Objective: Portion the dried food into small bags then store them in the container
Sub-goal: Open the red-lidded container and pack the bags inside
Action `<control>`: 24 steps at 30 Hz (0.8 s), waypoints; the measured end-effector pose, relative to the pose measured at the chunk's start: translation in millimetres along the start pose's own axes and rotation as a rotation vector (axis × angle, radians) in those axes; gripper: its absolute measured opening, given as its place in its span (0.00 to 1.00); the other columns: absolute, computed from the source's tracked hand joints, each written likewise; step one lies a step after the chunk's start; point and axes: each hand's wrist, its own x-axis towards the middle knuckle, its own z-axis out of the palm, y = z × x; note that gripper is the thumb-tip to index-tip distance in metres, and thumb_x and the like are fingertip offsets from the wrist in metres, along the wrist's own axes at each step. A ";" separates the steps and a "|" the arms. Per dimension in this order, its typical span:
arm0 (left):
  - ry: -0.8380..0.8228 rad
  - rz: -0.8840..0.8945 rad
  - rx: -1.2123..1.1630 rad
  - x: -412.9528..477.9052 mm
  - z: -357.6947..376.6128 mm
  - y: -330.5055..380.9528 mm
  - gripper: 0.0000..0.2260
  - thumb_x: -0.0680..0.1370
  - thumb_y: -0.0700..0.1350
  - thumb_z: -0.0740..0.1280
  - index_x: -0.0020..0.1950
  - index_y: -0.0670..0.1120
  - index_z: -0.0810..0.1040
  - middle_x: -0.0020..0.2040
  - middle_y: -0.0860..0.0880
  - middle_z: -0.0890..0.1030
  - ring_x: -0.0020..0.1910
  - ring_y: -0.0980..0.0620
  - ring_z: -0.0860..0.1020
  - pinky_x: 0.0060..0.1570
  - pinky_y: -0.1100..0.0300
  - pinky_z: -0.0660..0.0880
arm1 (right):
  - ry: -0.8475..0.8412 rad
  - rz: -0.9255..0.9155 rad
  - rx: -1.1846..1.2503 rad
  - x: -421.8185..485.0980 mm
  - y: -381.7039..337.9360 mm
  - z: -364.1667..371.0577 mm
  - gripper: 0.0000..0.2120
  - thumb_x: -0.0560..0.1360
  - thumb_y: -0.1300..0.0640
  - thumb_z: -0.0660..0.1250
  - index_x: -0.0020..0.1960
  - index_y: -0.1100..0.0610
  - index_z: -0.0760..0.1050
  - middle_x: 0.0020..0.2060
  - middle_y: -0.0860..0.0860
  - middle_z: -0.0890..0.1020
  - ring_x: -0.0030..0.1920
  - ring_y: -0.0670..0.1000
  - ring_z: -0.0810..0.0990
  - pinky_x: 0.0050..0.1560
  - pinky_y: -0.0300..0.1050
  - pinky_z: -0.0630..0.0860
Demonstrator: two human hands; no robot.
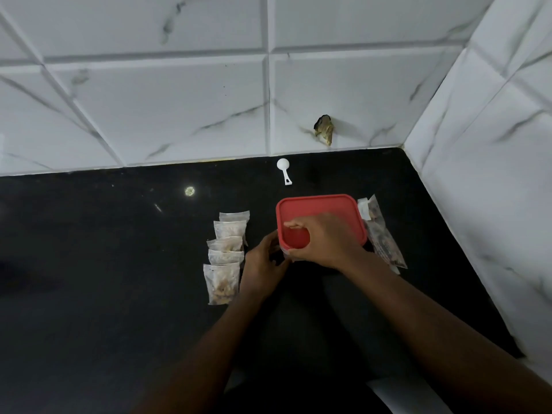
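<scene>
A container with a red lid [321, 209] stands on the black counter [104, 264]. My right hand [321, 242] lies over the lid's near left corner, fingers curled on its edge. My left hand [263, 262] holds the container's left side below that corner. Several small clear bags of dried food [225, 255] lie in an overlapping row just left of my left hand. A larger clear bag of dried food [383, 234] lies against the container's right side.
A white plastic scoop [283, 170] lies near the back wall behind the container. White marbled tiles [179, 100] close off the back and the right side. A hole [324, 132] breaks the back tile low down.
</scene>
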 end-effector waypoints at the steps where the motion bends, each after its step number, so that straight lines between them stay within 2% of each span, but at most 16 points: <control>1: 0.001 0.021 0.015 0.9 -2.7 2.3 0.29 0.73 0.41 0.77 0.72 0.51 0.73 0.60 0.58 0.83 0.60 0.62 0.81 0.61 0.53 0.81 | 0.012 0.005 0.068 -5.7 5.1 -0.3 0.27 0.68 0.42 0.79 0.65 0.46 0.80 0.59 0.45 0.84 0.60 0.46 0.81 0.62 0.44 0.76; 4: 0.063 0.175 0.088 4.5 -11.4 12.9 0.32 0.68 0.44 0.73 0.71 0.49 0.71 0.65 0.53 0.78 0.65 0.56 0.78 0.64 0.50 0.78 | 0.173 0.087 0.251 -24.5 27.0 -4.1 0.32 0.68 0.50 0.81 0.70 0.45 0.75 0.65 0.43 0.79 0.66 0.42 0.75 0.67 0.38 0.70; 7: 0.103 0.399 0.250 14.4 -16.0 30.1 0.31 0.67 0.47 0.71 0.70 0.46 0.73 0.68 0.49 0.75 0.69 0.50 0.74 0.68 0.47 0.73 | 0.359 0.262 0.371 -39.5 55.0 -8.7 0.41 0.66 0.52 0.82 0.75 0.41 0.68 0.69 0.42 0.73 0.67 0.42 0.72 0.64 0.41 0.72; 8: 0.080 0.434 0.317 18.1 -15.4 37.6 0.32 0.67 0.51 0.72 0.71 0.47 0.73 0.70 0.50 0.74 0.69 0.50 0.73 0.69 0.47 0.72 | 0.367 0.320 0.400 -42.7 63.6 -8.6 0.46 0.65 0.53 0.83 0.77 0.40 0.64 0.72 0.42 0.68 0.69 0.42 0.69 0.64 0.43 0.72; 10: 0.005 0.449 0.446 26.2 -10.3 50.7 0.36 0.67 0.58 0.73 0.73 0.50 0.71 0.73 0.52 0.71 0.72 0.51 0.71 0.71 0.48 0.68 | 0.330 0.381 0.484 -47.1 81.8 -3.0 0.54 0.63 0.56 0.84 0.80 0.43 0.57 0.78 0.43 0.61 0.74 0.44 0.63 0.69 0.45 0.69; 13: -0.107 0.449 0.637 46.0 3.6 64.5 0.45 0.65 0.69 0.74 0.77 0.51 0.66 0.79 0.53 0.65 0.77 0.51 0.65 0.77 0.47 0.62 | 0.233 0.384 0.578 -50.5 101.3 6.7 0.63 0.59 0.54 0.86 0.83 0.48 0.50 0.81 0.47 0.57 0.78 0.46 0.60 0.74 0.44 0.64; 17: -0.279 0.435 0.841 74.1 21.2 86.3 0.56 0.63 0.74 0.74 0.82 0.49 0.58 0.83 0.50 0.58 0.81 0.48 0.59 0.81 0.46 0.51 | 0.137 0.423 0.585 -45.9 110.5 23.2 0.61 0.61 0.58 0.85 0.82 0.51 0.51 0.77 0.50 0.65 0.75 0.50 0.67 0.65 0.37 0.67; 19: -0.359 0.419 0.910 84.0 31.7 95.1 0.60 0.63 0.75 0.74 0.84 0.47 0.54 0.84 0.48 0.55 0.82 0.46 0.56 0.81 0.45 0.48 | 0.139 0.425 0.594 -44.6 114.2 32.9 0.59 0.60 0.57 0.86 0.81 0.53 0.54 0.74 0.50 0.68 0.71 0.47 0.69 0.59 0.30 0.66; 21: -0.403 0.399 0.959 90.0 41.8 101.0 0.62 0.62 0.76 0.73 0.84 0.45 0.52 0.84 0.47 0.55 0.82 0.46 0.55 0.82 0.44 0.48 | 0.132 0.435 0.587 -42.3 114.9 38.8 0.56 0.61 0.56 0.85 0.80 0.53 0.57 0.72 0.48 0.69 0.67 0.42 0.68 0.53 0.23 0.63; 23: -0.408 0.366 0.988 93.0 51.6 105.6 0.62 0.61 0.77 0.73 0.84 0.44 0.53 0.83 0.47 0.57 0.82 0.46 0.57 0.81 0.43 0.49 | 0.071 0.463 0.567 -38.3 113.4 43.4 0.54 0.62 0.52 0.85 0.79 0.53 0.59 0.71 0.47 0.70 0.66 0.41 0.67 0.59 0.25 0.61; 24: -0.405 0.351 1.007 92.7 56.4 108.4 0.63 0.61 0.77 0.72 0.83 0.44 0.53 0.83 0.46 0.58 0.81 0.45 0.58 0.81 0.42 0.49 | 0.075 0.525 0.540 -34.6 108.2 49.8 0.54 0.61 0.49 0.85 0.79 0.53 0.59 0.72 0.48 0.71 0.67 0.43 0.68 0.63 0.30 0.61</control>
